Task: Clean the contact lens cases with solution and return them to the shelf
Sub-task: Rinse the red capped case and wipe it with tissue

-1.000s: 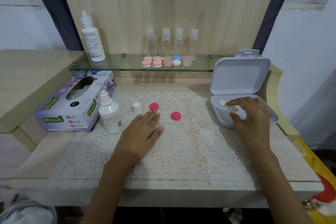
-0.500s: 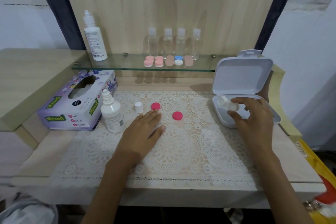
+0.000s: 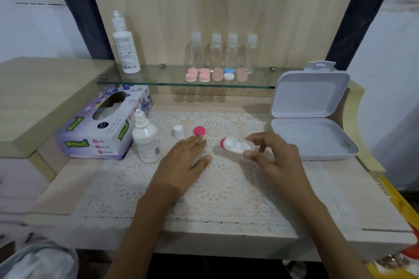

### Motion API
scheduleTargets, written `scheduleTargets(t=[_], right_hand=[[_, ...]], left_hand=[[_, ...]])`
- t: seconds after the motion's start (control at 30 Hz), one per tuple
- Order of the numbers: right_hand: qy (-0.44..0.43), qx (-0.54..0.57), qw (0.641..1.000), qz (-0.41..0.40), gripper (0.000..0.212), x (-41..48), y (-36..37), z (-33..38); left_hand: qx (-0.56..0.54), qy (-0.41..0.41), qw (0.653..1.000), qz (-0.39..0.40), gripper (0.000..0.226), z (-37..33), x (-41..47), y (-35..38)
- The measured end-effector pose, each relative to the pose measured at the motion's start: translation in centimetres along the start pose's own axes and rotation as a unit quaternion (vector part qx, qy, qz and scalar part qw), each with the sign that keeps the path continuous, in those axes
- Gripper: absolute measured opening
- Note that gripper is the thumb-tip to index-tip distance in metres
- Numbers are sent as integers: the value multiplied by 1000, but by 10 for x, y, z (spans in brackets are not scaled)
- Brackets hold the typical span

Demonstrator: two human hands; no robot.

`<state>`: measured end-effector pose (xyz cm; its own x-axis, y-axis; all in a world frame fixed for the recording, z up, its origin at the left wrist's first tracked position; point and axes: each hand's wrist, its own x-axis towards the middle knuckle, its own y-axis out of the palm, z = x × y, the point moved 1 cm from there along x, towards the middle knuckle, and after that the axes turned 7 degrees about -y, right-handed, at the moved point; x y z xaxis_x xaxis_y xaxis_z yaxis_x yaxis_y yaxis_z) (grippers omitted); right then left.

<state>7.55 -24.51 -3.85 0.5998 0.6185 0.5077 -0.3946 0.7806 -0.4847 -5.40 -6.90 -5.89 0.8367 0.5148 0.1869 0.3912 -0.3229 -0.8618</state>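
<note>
Pinched at one well by my right hand (image 3: 275,159), the white plastic twin-well lens case (image 3: 234,146) seems light, rigid, slick; my left hand (image 3: 183,162) lies flat beside it.

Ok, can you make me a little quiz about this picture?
1. True or false: the box is shut.
2. What does the right hand hold? A) a spoon B) a lens case C) a sock
3. How many clear bottles stand on the shelf?

Key: 1 false; 2 B; 3 four.
</note>
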Motion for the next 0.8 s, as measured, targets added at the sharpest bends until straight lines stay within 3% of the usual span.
scheduleTargets(t=[0.13, 0.3, 0.53, 0.8], right_hand=[[-2, -16, 998, 68, 19, 3, 18, -2], [-17, -38, 995, 93, 19, 5, 27, -4], [-25, -58, 994, 89, 19, 1, 28, -7], [-37, -72, 993, 90, 19, -2, 26, -5]], left_hand=[[-23, 5, 999, -22, 43, 1, -1, -1], [-48, 17, 997, -60, 36, -1, -2, -3], [-89, 40, 988, -116, 34, -3, -3, -6], [-168, 108, 956, -213, 29, -23, -10, -51]])
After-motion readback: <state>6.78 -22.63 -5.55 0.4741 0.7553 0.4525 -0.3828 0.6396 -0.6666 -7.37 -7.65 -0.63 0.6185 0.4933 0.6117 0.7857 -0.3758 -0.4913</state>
